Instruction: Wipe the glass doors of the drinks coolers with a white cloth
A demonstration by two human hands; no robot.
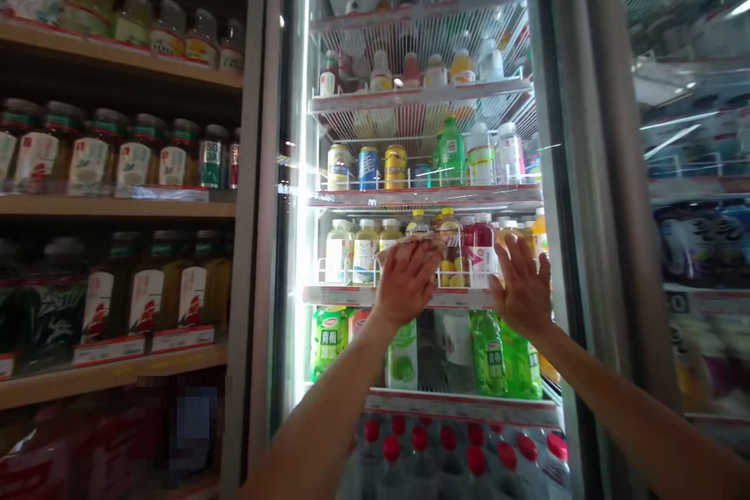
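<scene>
My left hand (407, 281) lies flattened over a light brownish cloth (434, 241), pressing it toward the glass door of a lit drinks fridge. Only the cloth's upper edge shows past my fingers. To its right, my right hand (523, 289) is raised with the palm toward the glass, fingers spread and holding nothing. It seems to rest on the glass, though contact is hard to make out. Behind the hands, bottles of juice (483, 244) line a wire shelf (345, 296). Green packs (489, 355) stand on the shelf below.
A metal door frame (562, 172) borders the fridge on the right. Wooden shelves (117, 207) with several rows of jars (91, 148) stand at left. Red-capped bottles (419, 439) fill the fridge bottom. Another refrigerated case (703, 297) is at right, blurred.
</scene>
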